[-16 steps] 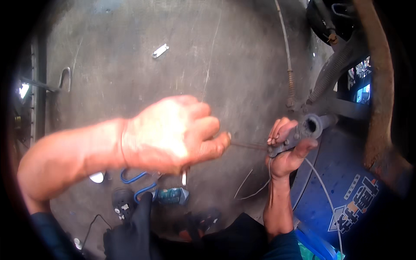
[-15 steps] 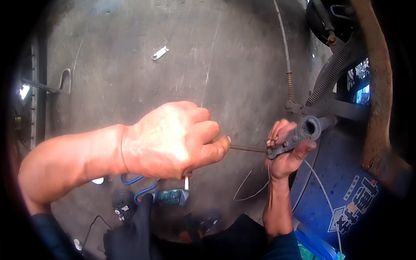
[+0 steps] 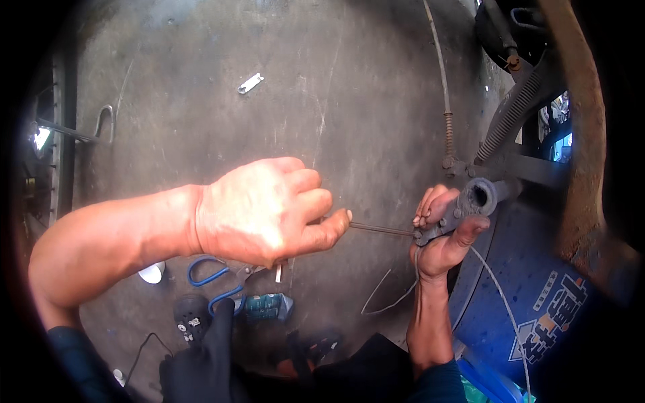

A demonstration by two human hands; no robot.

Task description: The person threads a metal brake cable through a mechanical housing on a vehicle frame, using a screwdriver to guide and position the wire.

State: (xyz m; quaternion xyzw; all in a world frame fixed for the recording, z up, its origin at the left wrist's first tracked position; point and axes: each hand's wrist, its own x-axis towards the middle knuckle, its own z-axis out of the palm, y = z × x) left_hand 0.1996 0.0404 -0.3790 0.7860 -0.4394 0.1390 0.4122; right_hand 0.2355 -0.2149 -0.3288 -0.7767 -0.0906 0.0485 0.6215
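left grip (image 3: 265, 213) fisted, right grip (image 3: 441, 254) cupped

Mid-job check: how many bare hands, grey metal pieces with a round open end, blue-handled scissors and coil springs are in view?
Bare hands: 2 (left hand, right hand)
Grey metal piece: 1
Blue-handled scissors: 1
Coil springs: 2 (thin spring, thick spring)
Total: 6

Head-worn fisheye, facing down, close above fingers (image 3: 329, 233), floor (image 3: 376, 101) beyond.
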